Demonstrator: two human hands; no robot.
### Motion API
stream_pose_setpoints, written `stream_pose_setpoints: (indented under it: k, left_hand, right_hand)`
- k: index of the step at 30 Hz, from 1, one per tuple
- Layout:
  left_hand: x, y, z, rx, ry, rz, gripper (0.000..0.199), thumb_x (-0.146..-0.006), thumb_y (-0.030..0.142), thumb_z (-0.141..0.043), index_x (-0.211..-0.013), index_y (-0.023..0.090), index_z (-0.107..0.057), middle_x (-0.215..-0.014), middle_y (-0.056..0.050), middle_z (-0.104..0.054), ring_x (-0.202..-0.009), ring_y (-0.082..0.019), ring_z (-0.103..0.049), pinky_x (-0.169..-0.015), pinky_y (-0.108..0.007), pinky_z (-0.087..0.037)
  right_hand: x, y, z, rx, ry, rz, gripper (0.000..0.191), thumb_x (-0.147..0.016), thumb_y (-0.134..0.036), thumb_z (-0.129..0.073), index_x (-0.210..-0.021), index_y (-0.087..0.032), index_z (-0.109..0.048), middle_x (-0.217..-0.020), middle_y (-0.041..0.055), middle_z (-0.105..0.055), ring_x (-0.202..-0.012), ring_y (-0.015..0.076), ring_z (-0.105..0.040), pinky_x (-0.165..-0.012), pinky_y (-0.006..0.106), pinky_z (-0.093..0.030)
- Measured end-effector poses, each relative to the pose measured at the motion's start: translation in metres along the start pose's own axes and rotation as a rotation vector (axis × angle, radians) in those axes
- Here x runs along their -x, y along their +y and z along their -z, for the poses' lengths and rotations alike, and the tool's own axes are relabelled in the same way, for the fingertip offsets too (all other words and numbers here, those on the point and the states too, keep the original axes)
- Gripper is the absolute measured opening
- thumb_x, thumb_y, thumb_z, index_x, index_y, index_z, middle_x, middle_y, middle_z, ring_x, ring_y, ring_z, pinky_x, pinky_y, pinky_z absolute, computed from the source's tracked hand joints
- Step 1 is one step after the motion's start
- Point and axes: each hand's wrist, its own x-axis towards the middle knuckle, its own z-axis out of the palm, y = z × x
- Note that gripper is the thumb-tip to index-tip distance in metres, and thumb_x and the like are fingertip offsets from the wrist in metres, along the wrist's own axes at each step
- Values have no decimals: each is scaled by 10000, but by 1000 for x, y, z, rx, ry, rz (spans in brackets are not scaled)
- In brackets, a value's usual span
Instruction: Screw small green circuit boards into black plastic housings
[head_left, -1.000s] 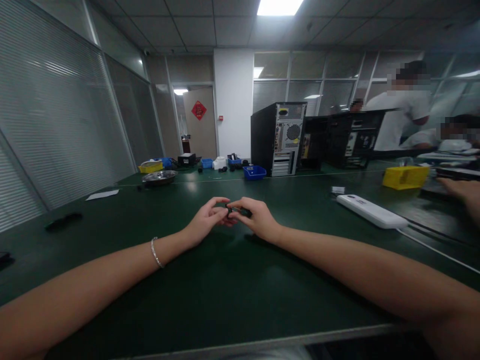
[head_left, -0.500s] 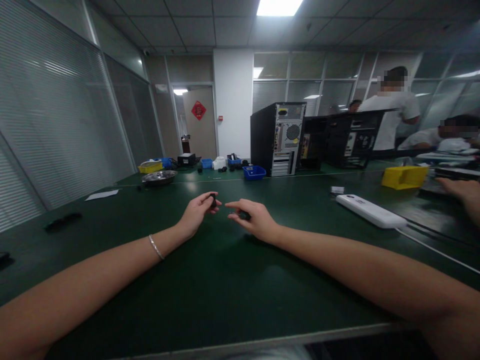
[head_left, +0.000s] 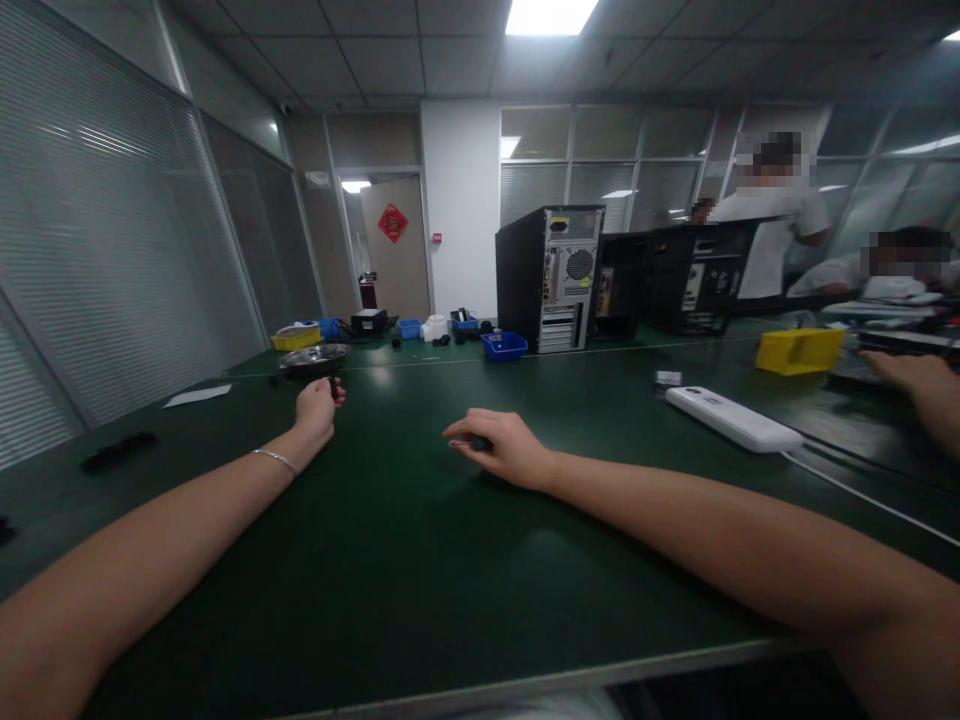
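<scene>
My left hand is closed round a small black part, its kind too small to make out. It is held just in front of a round metal dish. My right hand rests low over the green table, fingers curled, with thumb and forefinger close together. Something small and dark shows inside its curl, with a thin pale bit near the fingertips; I cannot name it.
At the back stand a computer tower, a blue bin and a yellow bin. To the right lie a white power bank-like block with cables and another yellow bin. A co-worker's hand reaches in at the right.
My left hand has moved left and away from my right hand, carrying the small black part toward the metal dish. My right hand has stayed nearly in place, thumb and forefinger drawn closer.
</scene>
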Motion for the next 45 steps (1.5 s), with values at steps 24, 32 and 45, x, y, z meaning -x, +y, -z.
stream_pose_setpoints:
  k: [24,32,45]
  left_hand:
    - [119,58,-46,-62,-957,-199,323,-840,366,-537,-1104,180,-520,-799,-22,-587,-682,-145,-547,-652,-274,-444]
    - [115,59,-47,-66,-942,-228,250,-785,274,-606,-1004,155,-596,-899,-56,-622,-784,-177,-597,-724,-311,-474]
    - [116,63,-43,-146,-894,-357,265,-776,333,-626,-986,177,-664,-944,-68,-664,-827,-204,-598,-747,-322,-463]
  right_hand:
    - [-5,30,-9,-264,130,-400,244,-857,-256,-530,-1078,-169,-587,-976,41,-636,-871,170,-578,-761,298,-438]
    - [-4,26,-11,-179,10,-346,244,-858,-307,-551,-1066,-213,-636,-1010,44,-662,-908,184,-586,-779,305,-436]
    - [-6,14,-8,47,-63,-314,280,-905,-360,-460,-946,-221,-700,-886,37,-691,-759,168,-603,-625,263,-399]
